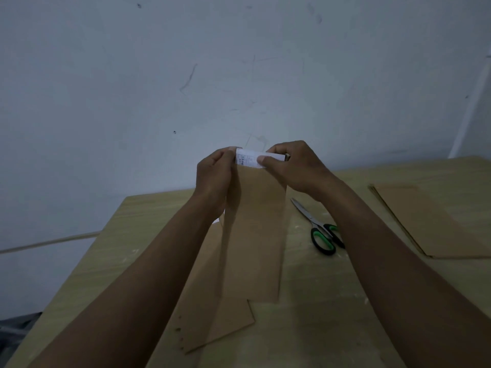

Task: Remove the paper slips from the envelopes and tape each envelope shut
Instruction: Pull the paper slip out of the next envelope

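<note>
Closest to the camera, both forearms come up from the bottom corners and angle in toward the middle, so the hands meet above the wooden table [305, 328]. Under the left forearm there's a brown envelope [212, 314] lying flat on the table, with its lower corner poking out and a few small dark spots near the edge. Most of it is covered by the arm and by the envelope being held, so I can't tell if it's open or sealed.

The held envelope [255, 235] is raised off the table, long side running away from the camera, mouth end up at the hands. The left hand [215, 176] has its fingers curled around the left edge near the top. The right hand [289, 166] is pinching the white paper slip [247, 159] that sticks out of the mouth, thumb on the front and fingers folded behind. Only a short strip of the slip shows, and the print on it is too small to read.

Just right of the held envelope, scissors [318, 229] with black and green handles lie on the table, partly tucked behind the right forearm. Further right is a stack of brown envelopes [425, 221], cut off by the frame edge. Behind all that is a plain scuffed wall [186, 75].
</note>
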